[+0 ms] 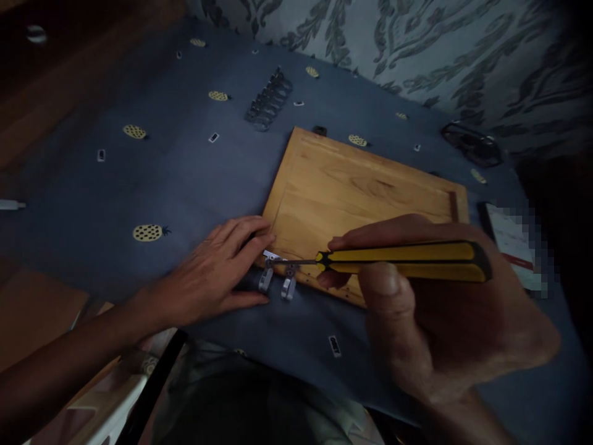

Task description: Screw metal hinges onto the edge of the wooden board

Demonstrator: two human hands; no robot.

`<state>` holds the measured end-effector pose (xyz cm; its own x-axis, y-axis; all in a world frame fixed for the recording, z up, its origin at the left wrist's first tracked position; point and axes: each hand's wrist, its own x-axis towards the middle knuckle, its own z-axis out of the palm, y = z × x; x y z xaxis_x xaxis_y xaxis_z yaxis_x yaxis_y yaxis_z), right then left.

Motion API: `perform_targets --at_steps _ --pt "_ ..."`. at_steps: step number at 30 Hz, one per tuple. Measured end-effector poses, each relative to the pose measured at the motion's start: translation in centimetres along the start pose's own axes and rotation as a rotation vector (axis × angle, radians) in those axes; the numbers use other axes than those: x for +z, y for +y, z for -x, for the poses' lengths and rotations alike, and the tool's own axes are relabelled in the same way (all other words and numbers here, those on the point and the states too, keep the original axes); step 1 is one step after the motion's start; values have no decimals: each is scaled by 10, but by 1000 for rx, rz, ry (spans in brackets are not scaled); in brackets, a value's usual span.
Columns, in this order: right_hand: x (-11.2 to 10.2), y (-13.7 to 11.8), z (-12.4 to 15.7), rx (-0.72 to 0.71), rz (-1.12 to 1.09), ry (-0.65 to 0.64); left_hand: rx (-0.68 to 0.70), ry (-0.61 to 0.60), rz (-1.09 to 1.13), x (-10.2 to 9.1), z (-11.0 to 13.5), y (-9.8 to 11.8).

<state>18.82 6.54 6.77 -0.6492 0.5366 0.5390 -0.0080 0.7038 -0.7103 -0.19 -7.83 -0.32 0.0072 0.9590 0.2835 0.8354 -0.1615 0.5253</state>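
My right hand (445, 309) is closed around the yellow-and-black handle of a screwdriver (407, 259). Its thin shaft points left, and the tip reaches small silver metal fittings (278, 272) at the near left corner of a wooden board (352, 191). Two short arms of this hardware jut out past the board's near edge. My left hand (213, 272) lies palm down at that corner, fingers stretched onto the board and thumb apart beside the fittings. Exactly where the screwdriver tip meets the metal is too small to tell.
A blue cloth with pineapple prints (148, 233) covers the table. Behind the board lies a dark row of loops (269, 99). Far right are a dark-rimmed object (472, 143) and a pale packet-like item (512, 238). A white stick-like tip (12, 204) shows at left.
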Motion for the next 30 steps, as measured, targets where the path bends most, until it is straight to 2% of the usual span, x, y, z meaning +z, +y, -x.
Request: perform_targets --at_steps 7,16,19,24,30 --pt "3 1 4 12 -7 -70 -11 -10 -5 1 0 2" --pt "2 -1 -10 -95 -33 -164 2 -18 -38 0 -1 3" --pt "5 -7 -13 -46 -51 -136 -11 -7 0 1 -1 2" --pt "6 -11 -9 125 -111 -114 -31 -12 46 2 1 2" --pt "1 -6 -6 97 -324 -186 -94 -70 179 -8 3 5"
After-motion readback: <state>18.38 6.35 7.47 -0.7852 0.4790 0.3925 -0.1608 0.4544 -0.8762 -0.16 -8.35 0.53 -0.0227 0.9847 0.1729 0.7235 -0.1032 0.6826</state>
